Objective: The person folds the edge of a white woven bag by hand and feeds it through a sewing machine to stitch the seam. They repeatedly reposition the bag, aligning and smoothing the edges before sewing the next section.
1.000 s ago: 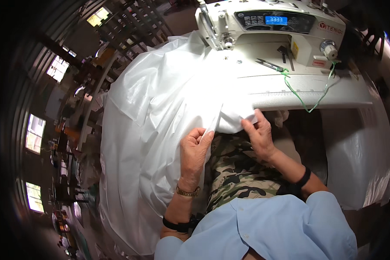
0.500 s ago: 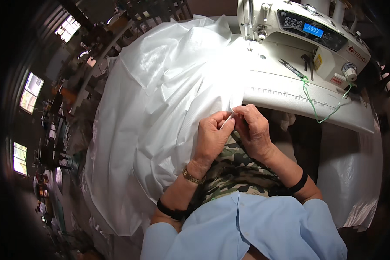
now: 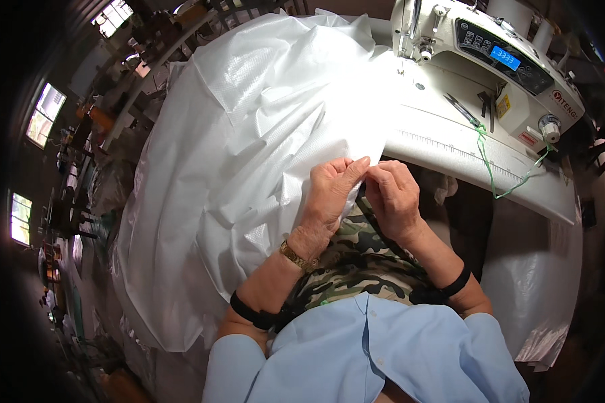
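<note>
A large sheet of white woven plastic fabric [image 3: 249, 141] lies bunched in folds over the left of the sewing table and hangs down beside my lap. Its near corner is between my two hands, just above the camouflage cloth on my lap. My left hand [image 3: 331, 188] pinches the fabric edge with thumb and forefinger. Touching it at the fingertips, my right hand [image 3: 394, 197] is closed on the same edge, its fingers curled. The sewing machine [image 3: 497, 57], white with a lit blue display, stands beyond my hands to the right, and the fabric reaches toward its needle.
Thread snips [image 3: 462, 110] with a green cord [image 3: 485, 158] lie on the white machine table [image 3: 430, 144]. Small dark tools [image 3: 485, 104] rest beside them. A translucent plastic sheet [image 3: 531, 275] hangs at the right. Cluttered benches fill the far left.
My left thumb has moved up over the fabric edge, and its hand has turned slightly. The right hand stays closed beside it. The whole view has shifted a little.
</note>
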`<action>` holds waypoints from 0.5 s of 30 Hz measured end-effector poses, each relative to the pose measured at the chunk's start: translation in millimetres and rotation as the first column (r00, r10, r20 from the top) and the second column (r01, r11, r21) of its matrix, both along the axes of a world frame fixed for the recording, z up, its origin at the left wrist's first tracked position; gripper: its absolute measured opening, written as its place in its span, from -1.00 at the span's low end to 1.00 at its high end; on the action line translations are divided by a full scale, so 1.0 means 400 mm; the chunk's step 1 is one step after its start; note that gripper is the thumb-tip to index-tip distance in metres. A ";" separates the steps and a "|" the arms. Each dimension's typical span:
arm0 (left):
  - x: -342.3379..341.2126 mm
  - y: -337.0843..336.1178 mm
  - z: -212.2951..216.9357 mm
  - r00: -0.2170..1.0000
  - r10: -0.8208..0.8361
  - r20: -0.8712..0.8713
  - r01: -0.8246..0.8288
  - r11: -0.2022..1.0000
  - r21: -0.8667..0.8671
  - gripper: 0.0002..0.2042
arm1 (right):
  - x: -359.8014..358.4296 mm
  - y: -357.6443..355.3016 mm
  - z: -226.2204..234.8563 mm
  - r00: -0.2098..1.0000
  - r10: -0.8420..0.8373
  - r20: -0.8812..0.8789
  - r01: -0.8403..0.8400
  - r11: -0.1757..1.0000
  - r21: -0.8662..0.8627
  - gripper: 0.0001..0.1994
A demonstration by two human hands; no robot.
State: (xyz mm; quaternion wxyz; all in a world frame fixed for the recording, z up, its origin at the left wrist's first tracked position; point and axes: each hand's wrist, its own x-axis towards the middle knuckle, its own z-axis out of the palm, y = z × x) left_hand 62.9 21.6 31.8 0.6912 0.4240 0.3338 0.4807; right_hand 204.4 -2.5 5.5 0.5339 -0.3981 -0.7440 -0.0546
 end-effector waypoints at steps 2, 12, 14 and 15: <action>-0.005 -0.002 0.006 1.000 0.014 0.013 -0.014 1.000 -0.009 -0.85 | -0.003 0.009 0.001 0.999 0.013 0.053 -0.015 0.998 0.053 -0.69; -0.061 0.069 0.131 0.626 0.618 -0.476 0.064 0.567 0.821 -0.91 | 0.007 0.112 -0.045 0.677 -0.234 -0.698 -0.257 0.814 -0.522 -0.65; -0.044 0.089 0.184 0.556 0.681 -0.477 0.195 0.451 0.871 -0.94 | -0.028 0.182 -0.040 0.768 -0.182 -0.614 -0.375 0.649 -0.661 -0.63; -0.053 0.096 0.215 0.526 0.687 -0.501 0.295 0.405 0.865 -0.93 | -0.067 0.180 0.020 0.946 -0.114 -0.305 -0.162 0.648 -0.744 -0.69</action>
